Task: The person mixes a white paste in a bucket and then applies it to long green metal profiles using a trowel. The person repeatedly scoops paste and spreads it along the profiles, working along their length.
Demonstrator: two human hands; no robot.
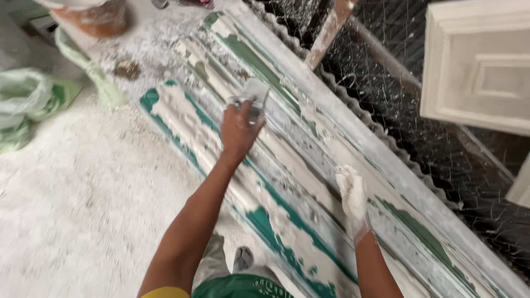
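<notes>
Left hand (240, 129) clenched around a flat scraper (255, 95), blade on the long green mould (309, 182) at about 11 o'clock. Right hand (352, 194), coated white, pressed flat with fingers together on the mould at 2 o'clock. Risks, as I judge them: wet plaster makes the braced palm slip; a steep blade gouges the ribs. Ragged mould edge at 1–3 o'clock borders a dark splattered floor (430, 138), cream panel (480, 66) near. Open room at 9 o'clock over the white-dusted floor (77, 204)
</notes>
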